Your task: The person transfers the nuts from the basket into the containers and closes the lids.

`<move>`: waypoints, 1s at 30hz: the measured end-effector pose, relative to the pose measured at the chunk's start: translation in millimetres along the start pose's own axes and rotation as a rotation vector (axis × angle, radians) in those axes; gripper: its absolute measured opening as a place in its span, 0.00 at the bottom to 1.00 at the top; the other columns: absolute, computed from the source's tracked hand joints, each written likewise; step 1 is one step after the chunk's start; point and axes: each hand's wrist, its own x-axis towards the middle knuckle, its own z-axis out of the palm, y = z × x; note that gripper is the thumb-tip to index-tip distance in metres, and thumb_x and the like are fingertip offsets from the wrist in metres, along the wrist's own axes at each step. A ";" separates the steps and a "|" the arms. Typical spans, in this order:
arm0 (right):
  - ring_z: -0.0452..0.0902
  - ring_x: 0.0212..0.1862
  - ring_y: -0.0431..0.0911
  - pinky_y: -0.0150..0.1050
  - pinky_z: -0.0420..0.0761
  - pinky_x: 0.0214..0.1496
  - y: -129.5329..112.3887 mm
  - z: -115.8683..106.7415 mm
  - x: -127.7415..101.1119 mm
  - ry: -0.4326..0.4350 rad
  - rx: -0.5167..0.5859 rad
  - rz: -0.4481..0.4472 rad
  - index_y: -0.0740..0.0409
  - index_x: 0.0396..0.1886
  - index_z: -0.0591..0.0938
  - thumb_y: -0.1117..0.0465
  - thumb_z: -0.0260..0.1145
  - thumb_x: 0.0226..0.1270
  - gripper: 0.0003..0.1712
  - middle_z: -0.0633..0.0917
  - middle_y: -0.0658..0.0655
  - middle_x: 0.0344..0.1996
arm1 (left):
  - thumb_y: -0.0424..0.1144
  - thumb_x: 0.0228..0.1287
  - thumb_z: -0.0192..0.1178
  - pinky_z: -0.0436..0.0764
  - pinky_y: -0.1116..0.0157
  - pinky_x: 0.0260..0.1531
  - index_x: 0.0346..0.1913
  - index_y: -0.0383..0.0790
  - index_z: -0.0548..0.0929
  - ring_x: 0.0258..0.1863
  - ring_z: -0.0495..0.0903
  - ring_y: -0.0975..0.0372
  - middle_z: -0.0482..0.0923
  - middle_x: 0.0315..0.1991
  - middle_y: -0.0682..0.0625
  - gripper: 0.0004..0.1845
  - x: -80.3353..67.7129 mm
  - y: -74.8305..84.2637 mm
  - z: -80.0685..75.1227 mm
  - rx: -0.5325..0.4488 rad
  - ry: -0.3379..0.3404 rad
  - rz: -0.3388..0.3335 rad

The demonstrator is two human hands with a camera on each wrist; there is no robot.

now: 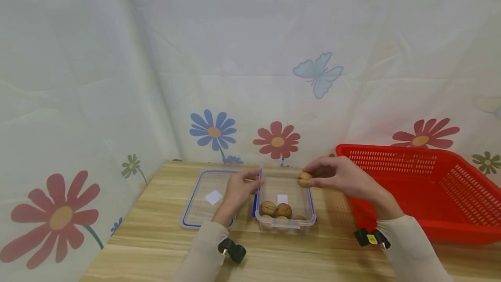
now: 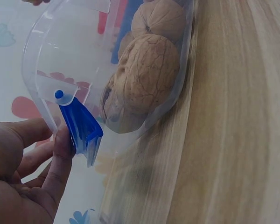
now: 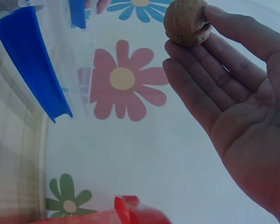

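A clear plastic container [image 1: 310,206] with blue clips stands on the wooden table, with several walnuts [image 1: 276,209] inside. My left hand [image 1: 250,183] grips its left rim. In the left wrist view the left hand's thumb [image 2: 63,154] presses against the blue side clip [image 2: 82,127], and the walnuts [image 2: 147,79] show through the wall. My right hand [image 1: 313,178] pinches one walnut [image 1: 303,179] between thumb and fingertips, just above the container's far right part. The right wrist view shows that walnut [image 3: 186,21] at the fingertips [image 3: 214,42].
The container's clear lid [image 1: 203,199] with a blue rim lies flat left of it. A large red perforated basket [image 1: 422,186] stands at the right. A flowered cloth backdrop [image 1: 250,77] closes off the back and left sides. Bare table lies in front.
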 end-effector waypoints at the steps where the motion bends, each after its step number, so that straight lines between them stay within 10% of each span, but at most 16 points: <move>1: 0.86 0.49 0.47 0.34 0.87 0.53 0.6 1.5 0.6 -0.003 -0.001 0.002 0.58 0.58 0.88 0.58 0.77 0.70 0.19 0.90 0.52 0.48 | 0.29 0.69 0.71 0.92 0.63 0.38 0.61 0.26 0.85 0.40 0.90 0.51 0.87 0.44 0.38 0.19 -0.2 0.1 0.2 0.002 0.000 0.000; 30: 0.84 0.45 0.45 0.37 0.90 0.50 23.9 32.0 14.4 -0.130 -0.132 0.036 0.53 0.51 0.90 0.61 0.79 0.67 0.14 0.89 0.47 0.44 | 0.29 0.70 0.70 0.92 0.62 0.37 0.61 0.26 0.85 0.37 0.90 0.51 0.87 0.44 0.38 0.19 -1.6 1.8 -0.7 -0.004 -0.001 -0.003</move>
